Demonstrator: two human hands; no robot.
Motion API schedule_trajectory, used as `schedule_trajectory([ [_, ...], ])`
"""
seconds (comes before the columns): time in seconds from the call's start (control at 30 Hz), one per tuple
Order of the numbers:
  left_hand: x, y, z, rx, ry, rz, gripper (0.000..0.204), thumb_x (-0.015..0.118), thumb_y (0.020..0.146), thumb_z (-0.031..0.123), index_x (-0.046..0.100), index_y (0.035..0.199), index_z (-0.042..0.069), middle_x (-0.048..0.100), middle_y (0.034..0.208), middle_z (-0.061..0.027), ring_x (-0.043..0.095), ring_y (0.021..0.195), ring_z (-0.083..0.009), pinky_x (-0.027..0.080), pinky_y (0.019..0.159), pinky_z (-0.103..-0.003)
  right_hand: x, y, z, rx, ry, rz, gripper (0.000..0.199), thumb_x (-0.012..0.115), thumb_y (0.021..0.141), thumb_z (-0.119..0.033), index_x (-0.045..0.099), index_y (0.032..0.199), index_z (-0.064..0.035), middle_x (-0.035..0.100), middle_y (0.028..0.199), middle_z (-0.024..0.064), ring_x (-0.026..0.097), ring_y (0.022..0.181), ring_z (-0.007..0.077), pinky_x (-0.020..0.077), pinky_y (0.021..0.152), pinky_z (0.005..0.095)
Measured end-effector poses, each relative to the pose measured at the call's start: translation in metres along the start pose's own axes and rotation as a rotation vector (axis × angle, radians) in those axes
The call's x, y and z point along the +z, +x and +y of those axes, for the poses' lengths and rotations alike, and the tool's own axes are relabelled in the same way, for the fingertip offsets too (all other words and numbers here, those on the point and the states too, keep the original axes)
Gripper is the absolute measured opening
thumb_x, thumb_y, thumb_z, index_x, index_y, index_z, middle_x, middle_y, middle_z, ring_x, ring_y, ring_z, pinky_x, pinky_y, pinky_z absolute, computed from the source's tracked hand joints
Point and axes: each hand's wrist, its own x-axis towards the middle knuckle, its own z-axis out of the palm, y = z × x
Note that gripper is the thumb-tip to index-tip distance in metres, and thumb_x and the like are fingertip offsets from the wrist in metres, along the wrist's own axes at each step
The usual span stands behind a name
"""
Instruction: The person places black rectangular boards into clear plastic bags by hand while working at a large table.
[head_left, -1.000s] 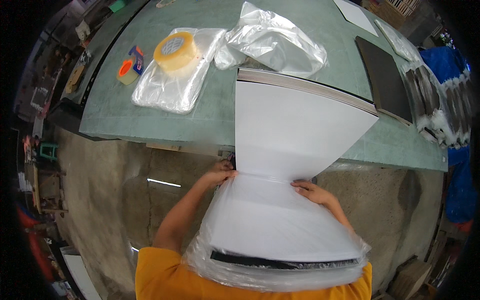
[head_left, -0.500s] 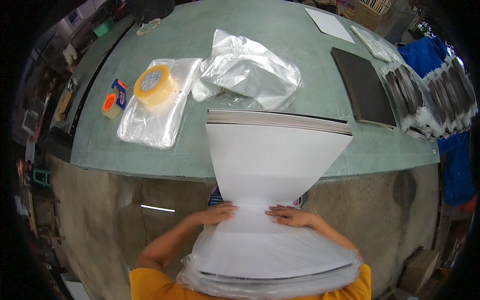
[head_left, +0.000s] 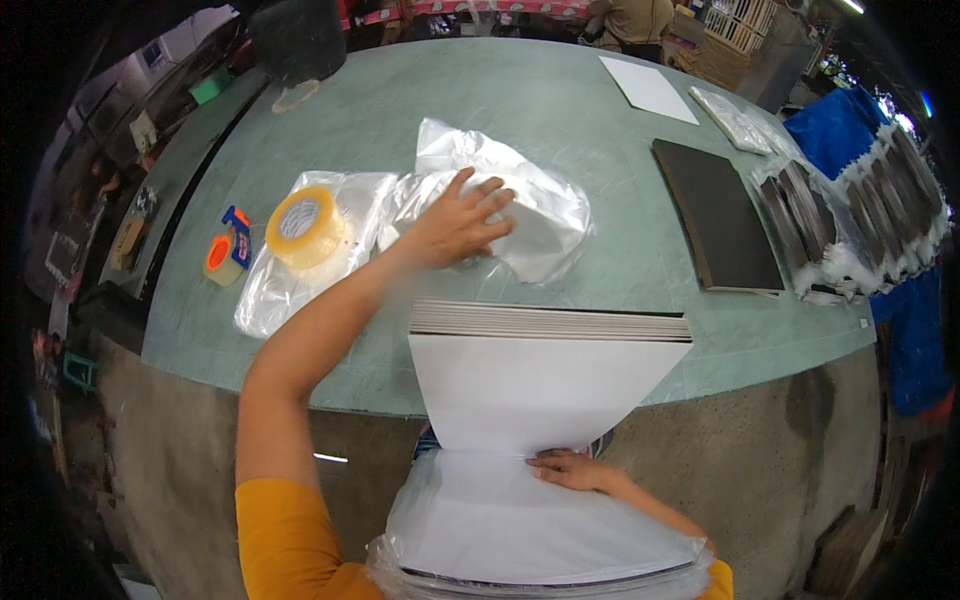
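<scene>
A thick stack of white boards reaches from my body to the table edge, its layered dark and light edges facing away. Clear plastic wrap covers its near end. My right hand rests open and flat on the stack near its middle. Out over the table, my left hand is open with fingers spread on crumpled clear plastic; whether it grips any is not plain.
Left of the crumpled plastic lie flat plastic bags under a tape roll, beside a tape dispenser. A dark board and wrapped dark bundles lie right. A white sheet is farther back.
My left hand has left the stack and reached forward to the crumpled plastic. My right hand stays on the stack. The view has tilted up, showing more of the far side.
</scene>
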Motion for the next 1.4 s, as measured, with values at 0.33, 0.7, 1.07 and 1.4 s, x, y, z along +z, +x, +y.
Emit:
schedule_trajectory([
  [0.33, 0.026, 0.029, -0.025, -0.176, -0.175, -0.078, 0.006, 0.057, 0.068, 0.010, 0.059, 0.074, 0.011, 0.051, 0.105, -0.0064, 0.048, 0.093, -0.0228, 0.039, 0.074, -0.033, -0.005, -0.003, -0.002, 0.017, -0.016, -0.006, 0.052, 0.034, 0.085, -0.052, 0.040, 0.125, -0.0199, 0.036, 0.127, 0.0190, 0.030, 0.120, 0.0331, 0.0204, 0.100, 0.0391],
  [0.7, 0.016, 0.033, -0.056, -0.845, -0.703, 0.019, 0.013, 0.063, 0.073, 0.015, 0.063, 0.080, 0.004, 0.059, 0.073, -0.0052, 0.054, 0.072, -0.0149, 0.041, 0.068, -0.028, 0.004, 0.000, 0.012, -0.051, 0.002, 0.040, 0.053, 0.034, 0.084, -0.053, 0.043, 0.123, -0.0186, 0.038, 0.125, 0.0166, 0.030, 0.119, 0.0328, 0.0212, 0.100, 0.0393],
  [1.07, 0.013, 0.017, -0.091, -1.152, -0.663, 0.224, 0.021, 0.043, 0.085, 0.018, 0.057, 0.084, 0.003, 0.058, 0.079, -0.0061, 0.052, 0.075, -0.0120, 0.042, 0.068, -0.027, -0.003, -0.002, 0.000, -0.024, -0.026, 0.017, 0.050, 0.036, 0.085, -0.048, 0.043, 0.123, -0.0164, 0.037, 0.127, 0.0154, 0.028, 0.121, 0.0311, 0.0188, 0.101, 0.0382],
  [1.4, 0.001, 0.016, -0.081, -1.223, -0.546, 0.204, 0.034, 0.064, 0.069, 0.020, 0.057, 0.091, -0.005, 0.058, 0.090, -0.0217, 0.056, 0.087, -0.0317, 0.042, 0.078, -0.040, -0.001, -0.003, -0.001, -0.021, 0.048, 0.029, 0.050, 0.041, 0.084, -0.046, 0.046, 0.121, -0.0131, 0.040, 0.125, 0.0146, 0.028, 0.120, 0.0289, 0.0184, 0.101, 0.0372],
])
